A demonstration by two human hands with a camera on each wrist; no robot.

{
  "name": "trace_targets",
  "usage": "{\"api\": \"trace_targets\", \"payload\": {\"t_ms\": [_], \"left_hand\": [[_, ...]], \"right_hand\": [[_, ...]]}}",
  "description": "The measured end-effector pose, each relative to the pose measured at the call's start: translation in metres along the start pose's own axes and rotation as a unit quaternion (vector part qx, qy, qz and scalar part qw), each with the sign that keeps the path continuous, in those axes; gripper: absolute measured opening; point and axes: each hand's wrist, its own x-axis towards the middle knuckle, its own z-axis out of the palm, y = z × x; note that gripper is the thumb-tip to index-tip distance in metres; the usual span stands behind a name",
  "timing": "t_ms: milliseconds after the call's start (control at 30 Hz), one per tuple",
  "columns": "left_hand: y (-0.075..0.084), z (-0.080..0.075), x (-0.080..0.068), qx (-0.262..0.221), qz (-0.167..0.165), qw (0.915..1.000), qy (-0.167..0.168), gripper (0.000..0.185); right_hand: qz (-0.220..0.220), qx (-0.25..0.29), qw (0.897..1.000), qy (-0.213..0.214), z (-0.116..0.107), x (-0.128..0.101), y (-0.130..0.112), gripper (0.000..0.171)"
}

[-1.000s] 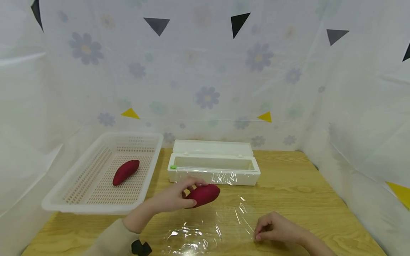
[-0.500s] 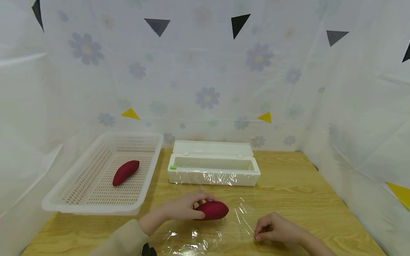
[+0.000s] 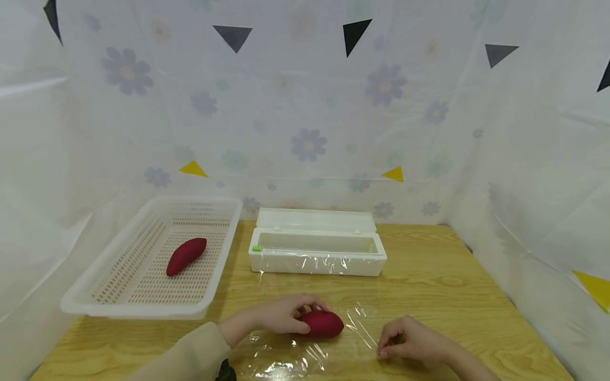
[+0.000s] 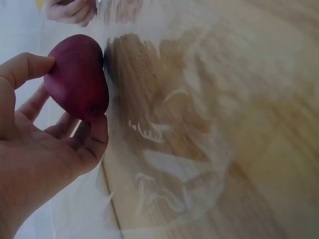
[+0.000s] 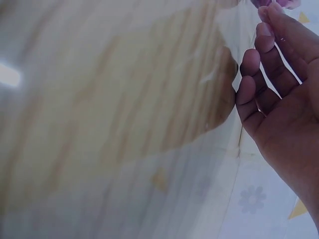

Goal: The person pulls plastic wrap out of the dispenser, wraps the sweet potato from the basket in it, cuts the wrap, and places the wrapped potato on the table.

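Head view: left hand (image 3: 281, 320) curls round the red sweet potato (image 3: 325, 324), resting it on the cling film (image 3: 305, 353) spread over the worktop (image 3: 429, 286). Right hand (image 3: 410, 341) pins the film's edge, fingers bent — a risk here: if that edge slips, the film may bunch and cling to itself.

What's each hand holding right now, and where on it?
Left hand grips the sweet potato by its left end. Right hand touches the cling film; a grip cannot be told.
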Motion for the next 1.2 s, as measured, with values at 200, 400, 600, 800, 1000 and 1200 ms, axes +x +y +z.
{"api": "trace_targets", "payload": {"t_ms": [200,400,600,800,1000,1200], "left_hand": [[-0.003,0.001,0.002,-0.003,-0.011,0.9999,-0.003,0.043],[-0.003,0.000,-0.001,-0.001,-0.017,0.9998,0.001,0.046],[-0.005,-0.004,-0.008,-0.015,-0.023,0.9995,0.017,0.053],[0.004,-0.013,-0.029,0.005,-0.024,0.9984,0.051,0.059],[0.010,-0.017,-0.060,0.053,-0.004,0.9967,0.062,0.052],[0.009,-0.011,-0.087,0.131,-0.001,0.9902,0.049,0.051]], "right_hand": [[0.006,-0.008,1.000,-0.001,0.000,-0.001,0.003,0.006],[0.002,-0.011,1.000,0.001,0.000,0.000,0.005,0.006],[-0.011,-0.014,1.000,0.003,0.000,-0.001,0.002,0.006],[-0.018,-0.015,1.000,0.007,0.001,-0.001,0.001,0.007],[-0.023,-0.016,1.000,0.007,0.002,0.000,0.002,0.007],[-0.022,-0.014,1.000,0.009,0.002,0.000,-0.001,0.007]]}}
